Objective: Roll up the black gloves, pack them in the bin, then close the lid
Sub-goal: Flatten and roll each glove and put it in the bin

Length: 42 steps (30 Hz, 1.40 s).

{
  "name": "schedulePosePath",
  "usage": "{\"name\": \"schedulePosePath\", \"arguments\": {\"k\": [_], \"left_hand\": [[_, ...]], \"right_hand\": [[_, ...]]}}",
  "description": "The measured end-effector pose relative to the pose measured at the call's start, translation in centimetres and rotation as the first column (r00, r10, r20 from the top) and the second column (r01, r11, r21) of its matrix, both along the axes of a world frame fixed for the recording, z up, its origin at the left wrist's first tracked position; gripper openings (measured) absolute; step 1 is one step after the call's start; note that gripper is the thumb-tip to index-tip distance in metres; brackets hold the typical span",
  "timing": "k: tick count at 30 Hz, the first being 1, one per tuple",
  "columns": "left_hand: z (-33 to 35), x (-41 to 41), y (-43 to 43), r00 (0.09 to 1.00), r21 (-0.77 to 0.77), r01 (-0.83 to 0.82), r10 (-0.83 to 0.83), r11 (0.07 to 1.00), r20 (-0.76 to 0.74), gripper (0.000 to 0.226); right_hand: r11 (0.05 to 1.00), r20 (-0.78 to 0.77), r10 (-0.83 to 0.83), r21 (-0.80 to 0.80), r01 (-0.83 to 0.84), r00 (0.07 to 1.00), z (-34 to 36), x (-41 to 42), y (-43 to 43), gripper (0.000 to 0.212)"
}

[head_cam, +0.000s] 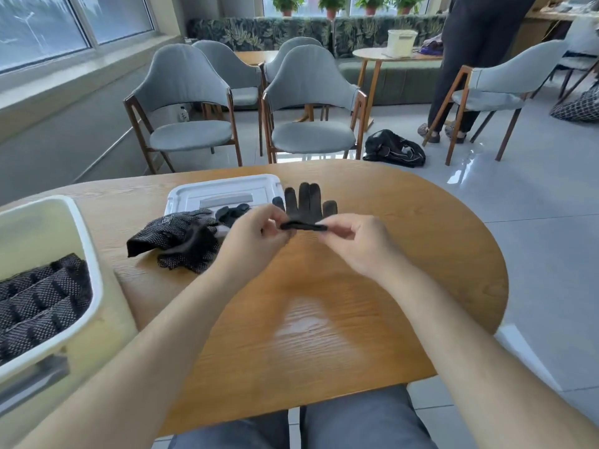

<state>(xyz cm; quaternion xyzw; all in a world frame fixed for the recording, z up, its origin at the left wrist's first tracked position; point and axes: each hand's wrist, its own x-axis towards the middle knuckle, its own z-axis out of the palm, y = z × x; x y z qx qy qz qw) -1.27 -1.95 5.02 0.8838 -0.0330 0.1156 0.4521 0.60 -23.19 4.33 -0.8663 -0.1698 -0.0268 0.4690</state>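
A black glove (pixel 306 205) lies on the wooden table (pixel 324 319) with its fingers pointing away from me. My left hand (pixel 256 236) and my right hand (pixel 358 243) pinch its cuff edge from either side, a narrow fold raised between them. A pile of black dotted gloves (pixel 181 238) lies to the left, partly on the white lid (pixel 223 192). The cream bin (pixel 64 241) at the left edge holds several rolled black gloves (pixel 39 303).
Grey chairs (pixel 311 105) stand beyond the table. A black bag (pixel 393 149) lies on the floor, and a person in dark trousers (pixel 460 59) stands at the back right by a round table (pixel 389 55) with a cream tub.
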Motion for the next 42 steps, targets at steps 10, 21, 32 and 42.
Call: {"name": "schedulePosePath", "arguments": {"k": [10, 21, 32, 42], "left_hand": [[-6.8, -6.1, 1.3, 0.961, 0.268, 0.275, -0.264, 0.923, -0.080, 0.026], [-6.1, 1.0, 4.4, 0.919, 0.435, -0.393, 0.362, 0.810, 0.156, 0.031], [-7.1, 4.0, 5.2, 0.935, 0.074, -0.353, 0.350, 0.933, 0.051, 0.020], [-5.2, 0.4, 4.6, 0.947, -0.401, -0.238, 0.303, 0.884, 0.104, 0.033]], "right_hand": [[0.924, -0.112, 0.175, -0.325, -0.202, 0.978, -4.6, -4.9, -2.1, 0.022], [0.943, -0.068, 0.050, -0.327, -0.070, 0.996, -2.0, 1.8, 5.4, 0.026], [0.978, -0.187, 0.089, -0.168, -0.121, 0.978, -2.8, 6.5, 13.4, 0.027], [0.985, -0.246, 0.154, 0.117, -0.129, 0.957, -2.2, 5.2, 11.8, 0.044]]}}
